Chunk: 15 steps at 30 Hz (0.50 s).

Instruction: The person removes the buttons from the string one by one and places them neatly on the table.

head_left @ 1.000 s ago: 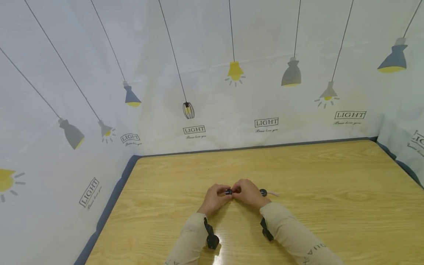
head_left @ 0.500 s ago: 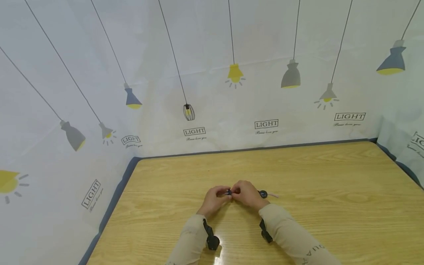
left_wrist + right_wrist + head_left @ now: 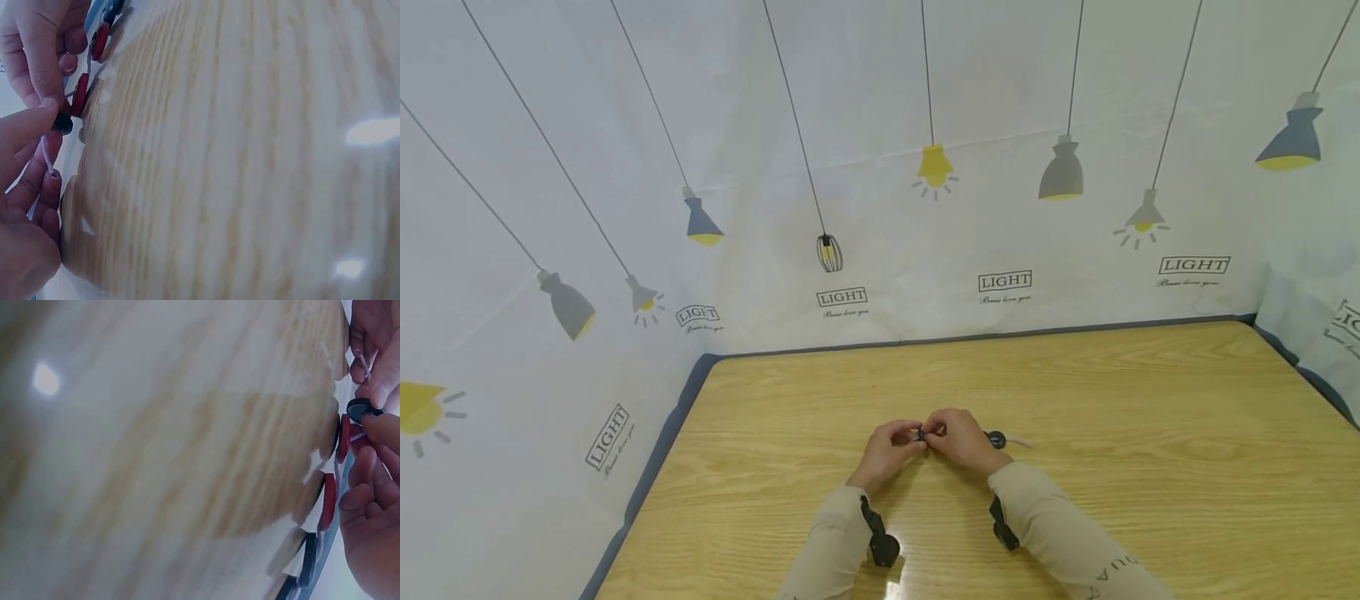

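The left hand [image 3: 883,450] is near the middle of the desk [image 3: 1150,433], a little toward the front edge. Its thumb and fingers pinch a thin white string [image 3: 46,156] and touch a dark button [image 3: 62,122] at the end of the row. Just to the right, the right hand [image 3: 958,437] meets it; its fingertips pinch the same dark button from the other side, so both hands are closed narrowly on small things and nothing hangs loose between them.

To do this step well, I think the string must stay tight and short between the two hands, and the button should be kept flat to the fingertips so that its hole faces the string end. A slow push is better than a quick one, because the button is small and can slip away.

Counting from the wrist views: one string; one dark button in the fingers; two red buttons [image 3: 344,437] already on the string; after them at least one more dark button [image 3: 996,438], lying on the desk right of the right hand. Further ones I cannot tell.
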Available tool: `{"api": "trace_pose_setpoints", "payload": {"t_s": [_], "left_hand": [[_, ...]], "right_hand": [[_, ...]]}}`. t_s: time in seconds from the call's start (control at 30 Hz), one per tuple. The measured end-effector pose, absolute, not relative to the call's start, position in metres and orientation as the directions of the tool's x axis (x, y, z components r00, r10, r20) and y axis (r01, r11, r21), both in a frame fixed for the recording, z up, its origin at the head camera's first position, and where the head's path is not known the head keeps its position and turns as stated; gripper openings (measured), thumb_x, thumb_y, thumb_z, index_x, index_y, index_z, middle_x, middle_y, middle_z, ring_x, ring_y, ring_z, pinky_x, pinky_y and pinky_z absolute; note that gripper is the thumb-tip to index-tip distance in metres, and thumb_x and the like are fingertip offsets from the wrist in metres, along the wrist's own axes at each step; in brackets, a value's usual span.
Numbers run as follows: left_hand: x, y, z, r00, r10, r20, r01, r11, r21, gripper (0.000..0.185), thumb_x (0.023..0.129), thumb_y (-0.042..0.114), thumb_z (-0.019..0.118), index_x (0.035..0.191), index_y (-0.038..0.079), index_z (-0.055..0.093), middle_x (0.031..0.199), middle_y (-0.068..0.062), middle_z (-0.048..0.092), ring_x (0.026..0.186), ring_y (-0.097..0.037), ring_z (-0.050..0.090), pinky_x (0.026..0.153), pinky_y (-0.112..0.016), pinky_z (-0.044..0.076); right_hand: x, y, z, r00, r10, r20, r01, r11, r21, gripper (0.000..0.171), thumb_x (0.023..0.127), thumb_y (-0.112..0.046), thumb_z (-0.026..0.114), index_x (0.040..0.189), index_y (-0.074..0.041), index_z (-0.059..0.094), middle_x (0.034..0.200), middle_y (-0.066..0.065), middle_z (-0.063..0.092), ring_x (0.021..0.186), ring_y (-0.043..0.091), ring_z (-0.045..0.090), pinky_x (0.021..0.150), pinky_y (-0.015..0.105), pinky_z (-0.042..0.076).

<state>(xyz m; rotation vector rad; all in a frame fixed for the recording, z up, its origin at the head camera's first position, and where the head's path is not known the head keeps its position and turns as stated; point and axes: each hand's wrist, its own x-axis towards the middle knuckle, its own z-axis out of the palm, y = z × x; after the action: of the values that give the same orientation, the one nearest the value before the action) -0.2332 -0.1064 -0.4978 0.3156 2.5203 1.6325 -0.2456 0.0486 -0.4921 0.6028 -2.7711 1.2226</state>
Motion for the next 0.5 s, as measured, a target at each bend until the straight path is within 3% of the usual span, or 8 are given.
{"api": "trace_pose_setpoints", "payload": {"t_s": [0.23, 0.5], "left_hand": [[-0.234, -0.107, -0.499, -0.972, 0.235, 0.025, 0.118, 0.391, 0.913, 0.031, 0.079, -0.003, 0.062, 0.109, -0.001, 0.060, 0.086, -0.009, 0.061, 0.079, -0.017, 0.056, 0.071, -0.029, 0.045], [-0.236, -0.105, -0.509, -0.975, 0.205, 0.083, 0.164, 0.418, 0.893, 0.024, 0.079, -0.001, 0.063, 0.103, -0.002, 0.060, 0.083, -0.008, 0.062, 0.077, -0.017, 0.056, 0.070, -0.027, 0.045]], "right_hand": [[-0.246, 0.049, -0.492, -0.924, -0.336, 0.180, -0.355, 0.585, -0.729, 0.006, 0.077, -0.002, 0.065, 0.073, -0.006, 0.063, 0.073, 0.002, 0.061, 0.066, 0.009, 0.054, 0.058, 0.023, 0.044], [-0.247, 0.051, -0.493, -0.914, -0.353, 0.199, -0.379, 0.576, -0.724, 0.007, 0.077, 0.000, 0.064, 0.074, -0.006, 0.062, 0.073, 0.000, 0.061, 0.066, 0.010, 0.054, 0.058, 0.024, 0.044]]}}
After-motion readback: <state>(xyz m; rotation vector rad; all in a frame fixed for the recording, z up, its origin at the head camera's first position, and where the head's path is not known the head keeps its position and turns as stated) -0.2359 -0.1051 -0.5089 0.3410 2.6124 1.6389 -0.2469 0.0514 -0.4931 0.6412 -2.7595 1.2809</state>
